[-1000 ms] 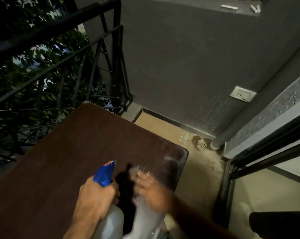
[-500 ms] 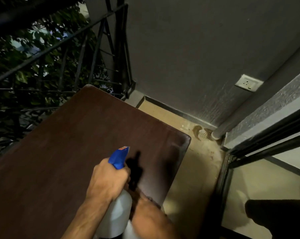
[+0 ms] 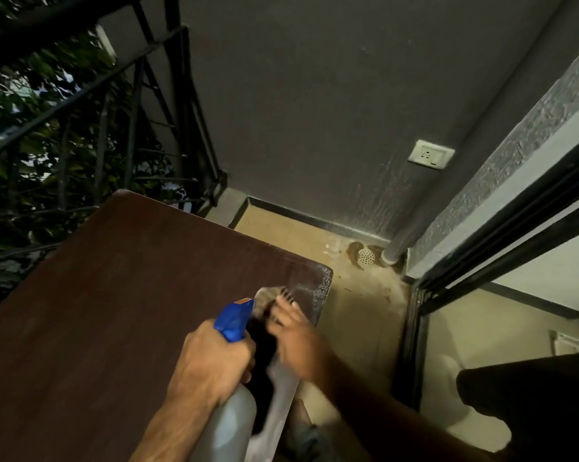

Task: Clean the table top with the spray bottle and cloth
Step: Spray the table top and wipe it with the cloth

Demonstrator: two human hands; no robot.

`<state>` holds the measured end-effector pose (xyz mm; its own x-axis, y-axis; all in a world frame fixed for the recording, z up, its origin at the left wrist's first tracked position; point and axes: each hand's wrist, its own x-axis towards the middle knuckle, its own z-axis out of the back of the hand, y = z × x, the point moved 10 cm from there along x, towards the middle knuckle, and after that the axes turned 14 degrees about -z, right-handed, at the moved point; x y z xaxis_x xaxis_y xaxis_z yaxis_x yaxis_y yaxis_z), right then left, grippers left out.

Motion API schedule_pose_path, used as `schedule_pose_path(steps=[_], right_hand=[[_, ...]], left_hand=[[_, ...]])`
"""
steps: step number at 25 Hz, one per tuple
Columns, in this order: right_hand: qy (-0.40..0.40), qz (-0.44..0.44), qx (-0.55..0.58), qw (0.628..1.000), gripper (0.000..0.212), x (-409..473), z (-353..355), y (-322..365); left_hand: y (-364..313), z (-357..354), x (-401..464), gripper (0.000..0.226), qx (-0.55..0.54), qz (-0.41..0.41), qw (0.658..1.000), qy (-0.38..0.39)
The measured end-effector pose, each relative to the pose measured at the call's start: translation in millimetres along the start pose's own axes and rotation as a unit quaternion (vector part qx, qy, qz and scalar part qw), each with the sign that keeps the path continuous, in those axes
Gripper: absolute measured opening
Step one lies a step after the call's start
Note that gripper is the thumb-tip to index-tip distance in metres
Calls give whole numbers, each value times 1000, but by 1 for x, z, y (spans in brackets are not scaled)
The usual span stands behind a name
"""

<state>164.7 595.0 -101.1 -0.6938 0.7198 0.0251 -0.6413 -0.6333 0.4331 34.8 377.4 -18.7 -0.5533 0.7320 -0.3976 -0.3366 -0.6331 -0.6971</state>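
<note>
Brown table top (image 3: 114,311) carries a blurred pale cloth (image 3: 268,296) near its right corner, under the flat, spread right hand (image 3: 294,338). The left hand (image 3: 211,361) grips the spray bottle (image 3: 231,425), its base cut off below.

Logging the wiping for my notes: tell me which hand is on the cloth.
The right hand, fingers spread on the grey cloth near the table corner; the left hand holds the spray bottle.
</note>
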Motion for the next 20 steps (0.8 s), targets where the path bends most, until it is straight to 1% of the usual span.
schedule_pose_path(steps=[1, 2, 3, 4, 5, 6, 7, 8, 9, 10, 11, 12, 13, 14, 15, 16, 17, 19, 20], right_hand=[[-78, -59, -27, 995, 55, -42, -48, 42], [-17, -128, 95, 987, 62, -18, -52, 8], [36, -130, 80, 988, 66, -21, -78, 25], [24, -135, 21, 990, 69, -31, -79, 32], [-14, -149, -33, 988, 71, -26, -70, 23], [-27, -103, -32, 994, 71, -31, -70, 33], [3, -102, -13, 995, 68, -53, -86, 48], [80, -63, 7, 995, 68, -90, -114, 84], [49, -1, -7, 999, 78, -111, -107, 112], [29, 34, 22, 999, 90, -125, -110, 122], [11, 68, 31, 997, 96, -138, -107, 132], [-2, 92, 54, 994, 91, -144, -101, 136], [-2, 105, 58, 993, 79, -146, -97, 138], [-6, 117, 28, 993, 66, -143, -96, 134], [3, 102, -2, 995, 56, -130, -92, 121], [22, 61, -10, 998, 49, -107, -88, 95], [28, 14, -16, 999, 46, -79, -81, 63], [31, -92, -16, 995, 62, -31, -68, 9], [23, -119, -22, 992, 69, -16, -65, -7]], left_hand=[[-2, 1, 3, 11, -9, 1, 1000, -8], [-4, 1, 6, 10, -20, 2, 1000, -16], [-5, 2, 9, 10, -27, 3, 999, -22], [-8, 1, 12, 10, -29, 2, 999, -23], [-11, 0, 14, 10, -27, 2, 999, -21], [-13, -1, 16, 10, -26, 0, 999, -20], [-15, -2, 16, 11, -26, -2, 1000, -18], [-17, -4, 17, 13, -19, -6, 1000, -13], [-19, -5, 20, 16, -8, -11, 1000, -9], [-21, -5, 22, 18, 3, -13, 1000, -6], [-23, -7, 23, 19, 11, -13, 1000, -5], [-27, -8, 23, 19, 8, -15, 1000, -6], [-29, -9, 23, 18, 2, -16, 1000, -7], [-32, -10, 24, 17, 0, -18, 1000, -10], [-34, -11, 26, 17, 0, -21, 1000, -11], [-35, -11, 28, 17, 1, -23, 1000, -11], [-37, -11, 32, 16, -1, -24, 1000, -11], [-39, -11, 41, 15, -9, -23, 1000, -10], [-40, -12, 46, 13, -13, -23, 1000, -10]])
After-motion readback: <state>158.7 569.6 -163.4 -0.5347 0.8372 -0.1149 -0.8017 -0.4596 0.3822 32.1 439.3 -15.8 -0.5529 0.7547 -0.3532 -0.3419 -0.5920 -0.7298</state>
